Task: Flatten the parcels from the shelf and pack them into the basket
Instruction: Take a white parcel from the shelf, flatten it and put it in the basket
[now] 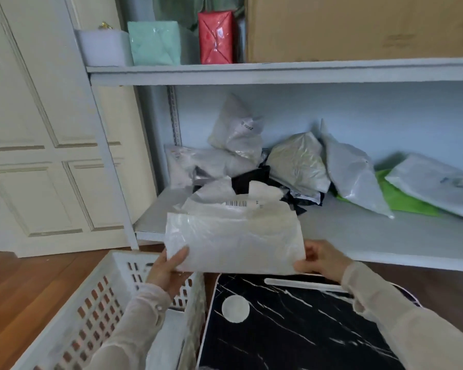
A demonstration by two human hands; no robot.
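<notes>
My left fingers [181, 257] and right fingers [309, 253] pinch the white parcel [235, 241] by its bottom corners. I judge the slick film could slip, missing the basket [129, 256] at seven o'clock.

Left grip [169, 271]: fingers hidden behind the held parcel [233, 241]
Barcode label [237, 203]: print too small to read
Basket [123, 257]: cut off by the bottom edge
Green parcel [406, 201]: mostly covered by grey parcels
Black parcel [251, 177]: largely buried in the pile
Cardboard box [358, 28]: cut by the top and right edges
Desk [305, 343]: runs off the bottom edge
</notes>
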